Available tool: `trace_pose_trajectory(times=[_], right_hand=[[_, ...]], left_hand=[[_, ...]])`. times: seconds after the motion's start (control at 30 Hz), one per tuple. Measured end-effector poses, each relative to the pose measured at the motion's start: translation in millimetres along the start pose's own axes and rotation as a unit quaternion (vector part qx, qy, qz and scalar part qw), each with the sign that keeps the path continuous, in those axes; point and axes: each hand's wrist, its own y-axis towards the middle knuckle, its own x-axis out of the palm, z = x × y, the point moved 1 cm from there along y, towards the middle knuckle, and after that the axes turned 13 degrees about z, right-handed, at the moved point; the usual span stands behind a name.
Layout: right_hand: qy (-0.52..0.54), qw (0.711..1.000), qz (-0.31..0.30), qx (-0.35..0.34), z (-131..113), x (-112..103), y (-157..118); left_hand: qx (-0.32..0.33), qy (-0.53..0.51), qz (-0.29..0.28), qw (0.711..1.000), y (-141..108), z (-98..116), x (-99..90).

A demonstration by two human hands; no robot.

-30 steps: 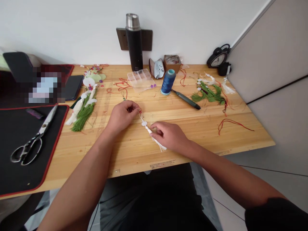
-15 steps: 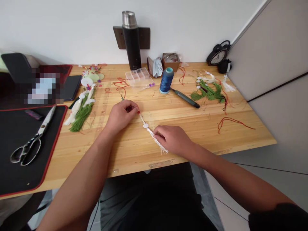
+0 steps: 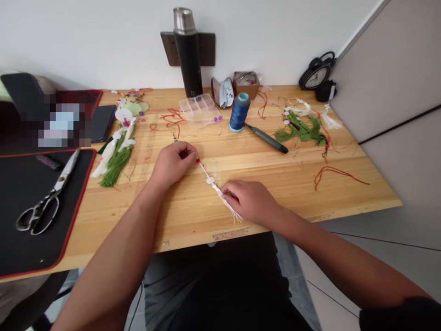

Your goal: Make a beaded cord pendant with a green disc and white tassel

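on the near side of the blue thread spool (image 3: 240, 112), the white tassel (image 3: 217, 189) slants between left hand (image 3: 172, 164), pinching its cord (image 3: 204, 169), and right hand (image 3: 250, 200), seemingly gripping its strands (image 3: 233, 211); light, even tension suits it.

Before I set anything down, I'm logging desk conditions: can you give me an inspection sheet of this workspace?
Surface: wooden tabletop, front edge marked.
Things: white tassel, its cord carrying a red bead.
Clutter: scissors on black mat; upright blue spool; green tassel; red cord.
Hands: left hand pinches the cord by the bead; right hand grips the tassel.
Cables: thin dark line below the front edge, probably a cable.
Surroundings: black flask before wall plate; alarm clock at right.
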Motion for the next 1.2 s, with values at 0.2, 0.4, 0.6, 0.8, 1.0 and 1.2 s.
trace_pose_trajectory(times=[0.2, 0.4, 0.6, 0.8, 1.0, 1.2], right_hand=[[0.003, 1.000, 0.002, 0.001, 1.6, 0.3, -0.5], [0.008, 1.000, -0.003, 0.006, 2.2, -0.9, 1.3], [0.005, 1.000, -0.007, 0.005, 3.3, -0.3, 0.5], [0.011, 1.000, -0.007, 0.000, 3.2, -1.4, -0.1], [0.011, 1.000, -0.009, 0.003, 2.2, -2.4, -0.7], [0.067, 0.996, -0.006, 0.061, 1.6, -8.7, 4.1]], left_hand=[[-0.008, 0.016, 0.012, 1.000, 1.1, -1.4, -0.3], [-0.001, 0.014, 0.009, 1.000, 1.2, -3.4, -0.6], [-0.005, 0.015, 0.012, 1.000, 1.6, -4.0, 0.5], [-0.006, 0.027, 0.008, 1.000, 1.7, -3.1, -0.3], [-0.017, 0.033, 0.008, 0.999, 1.4, 0.2, -1.6], [-0.023, 0.035, 0.003, 0.999, 1.0, 2.2, -2.6]])
